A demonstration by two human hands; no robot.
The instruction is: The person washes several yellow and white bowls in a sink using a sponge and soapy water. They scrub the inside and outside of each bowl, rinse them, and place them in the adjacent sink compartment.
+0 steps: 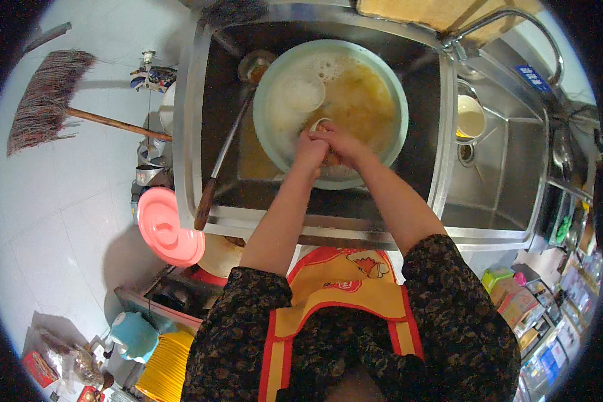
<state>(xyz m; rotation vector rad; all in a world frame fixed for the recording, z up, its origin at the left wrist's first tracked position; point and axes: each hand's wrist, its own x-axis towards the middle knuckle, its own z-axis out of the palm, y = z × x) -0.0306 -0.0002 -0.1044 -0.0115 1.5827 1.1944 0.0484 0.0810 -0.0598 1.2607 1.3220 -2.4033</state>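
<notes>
A round pale green basin (401, 113) stands in the left bowl of a steel sink, filled with cloudy, foamy, yellowish water. Over its near part my left hand (311, 151) and my right hand (342, 143) meet around a small white-rimmed cup or bowl (323, 122). The fingers overlap, and much of that vessel is hidden beneath them. A round dish (306, 93) lies under the foam just beyond. Left of the basin, a ladle (228, 145) with a wooden handle leans across the sink, its metal bowl at the back and its handle on the near rim.
A steel divider (444, 140) separates the right sink bowl, where a cream bowl (470, 116) sits by the drain. The faucet (507, 15) arches at the back right. A pink lid (168, 228) is at the left near corner, and a mop (50, 100) is farther left.
</notes>
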